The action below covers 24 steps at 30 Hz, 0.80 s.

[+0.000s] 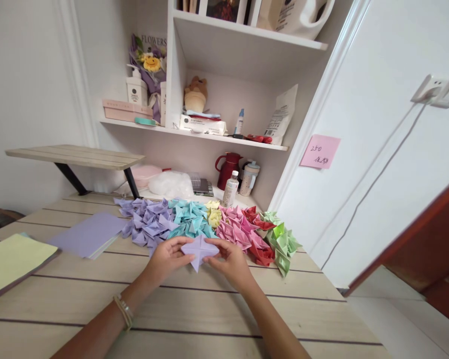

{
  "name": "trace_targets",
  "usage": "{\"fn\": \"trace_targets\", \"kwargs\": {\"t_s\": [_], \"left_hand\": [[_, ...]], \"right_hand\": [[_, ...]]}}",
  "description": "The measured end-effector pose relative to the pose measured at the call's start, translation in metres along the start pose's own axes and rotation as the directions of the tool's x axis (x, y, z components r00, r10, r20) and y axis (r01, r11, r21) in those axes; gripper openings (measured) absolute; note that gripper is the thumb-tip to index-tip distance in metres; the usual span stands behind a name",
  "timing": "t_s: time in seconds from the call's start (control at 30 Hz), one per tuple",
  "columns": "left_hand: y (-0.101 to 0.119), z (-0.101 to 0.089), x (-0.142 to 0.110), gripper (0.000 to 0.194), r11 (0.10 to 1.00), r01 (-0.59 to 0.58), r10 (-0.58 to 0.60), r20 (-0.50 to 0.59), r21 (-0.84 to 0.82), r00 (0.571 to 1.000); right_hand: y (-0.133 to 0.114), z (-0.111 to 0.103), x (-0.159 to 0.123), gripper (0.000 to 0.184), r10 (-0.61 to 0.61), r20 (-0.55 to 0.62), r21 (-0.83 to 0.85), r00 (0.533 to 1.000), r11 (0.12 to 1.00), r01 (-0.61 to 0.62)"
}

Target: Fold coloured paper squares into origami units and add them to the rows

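A partly folded piece of purple origami paper [199, 249] is held up between both hands, its points spread like a four-cornered star with one tip downward. My left hand [169, 257] pinches its left point between thumb and fingers. On the opposite point, my right hand [230, 258] has its thumb and fingers closed too. Just behind the hands lies a long heap of folded paper pieces sorted by colour: purple [149, 222], turquoise [190, 218], yellow [213, 214], pink [237, 227], red [262, 253] and green [282, 244].
Purple paper sheets [88, 233] and yellow sheets [15, 259] lie at the left of the slatted table [194, 311]. A small raised stand [78, 155] is at the back left. Behind the heap stand a clear bottle [230, 190], a red jug [229, 172] and a tumbler [249, 179].
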<state>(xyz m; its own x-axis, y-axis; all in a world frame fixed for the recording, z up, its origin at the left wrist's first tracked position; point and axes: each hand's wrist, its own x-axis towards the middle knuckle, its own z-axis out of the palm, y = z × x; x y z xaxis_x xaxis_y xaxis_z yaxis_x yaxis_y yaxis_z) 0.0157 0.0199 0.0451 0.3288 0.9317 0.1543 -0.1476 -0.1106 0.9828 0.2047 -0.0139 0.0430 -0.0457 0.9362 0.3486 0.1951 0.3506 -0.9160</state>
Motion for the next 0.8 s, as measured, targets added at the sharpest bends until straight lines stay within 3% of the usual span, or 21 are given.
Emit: {"fn": "trace_targets", "kwargs": {"t_s": [0.1,0.2,0.37,0.47,0.63,0.8], "left_hand": [[-0.003,0.0,0.0,0.035,0.998,-0.038,0.039,-0.015,0.053,0.999],[-0.005,-0.002,0.0,0.025,0.99,-0.071,0.079,-0.053,0.125,0.996],[-0.005,-0.002,0.003,0.03,1.0,0.028,-0.028,-0.033,-0.005,0.999],[-0.005,-0.001,0.004,0.029,0.998,0.02,-0.024,-0.07,-0.066,0.997],[-0.007,-0.002,0.003,0.023,1.0,-0.02,0.021,-0.049,0.022,0.999],[0.0,0.004,-0.003,0.022,0.998,-0.032,0.033,-0.016,0.061,0.999]], "right_hand": [[-0.002,-0.003,0.0,0.03,-0.107,-0.028,-0.173,0.994,0.98,0.101],[-0.004,-0.004,0.0,0.022,-0.162,-0.013,-0.227,0.987,0.962,0.155],[-0.003,0.001,-0.002,0.022,-0.204,0.003,-0.228,0.979,0.953,0.199],[-0.006,0.005,-0.005,0.026,-0.168,0.006,-0.2,0.986,0.966,0.166],[-0.007,0.008,-0.007,0.03,-0.044,-0.02,-0.187,0.999,0.982,0.039],[-0.003,0.008,-0.005,0.027,-0.03,-0.014,-0.22,0.999,0.975,0.026]]}}
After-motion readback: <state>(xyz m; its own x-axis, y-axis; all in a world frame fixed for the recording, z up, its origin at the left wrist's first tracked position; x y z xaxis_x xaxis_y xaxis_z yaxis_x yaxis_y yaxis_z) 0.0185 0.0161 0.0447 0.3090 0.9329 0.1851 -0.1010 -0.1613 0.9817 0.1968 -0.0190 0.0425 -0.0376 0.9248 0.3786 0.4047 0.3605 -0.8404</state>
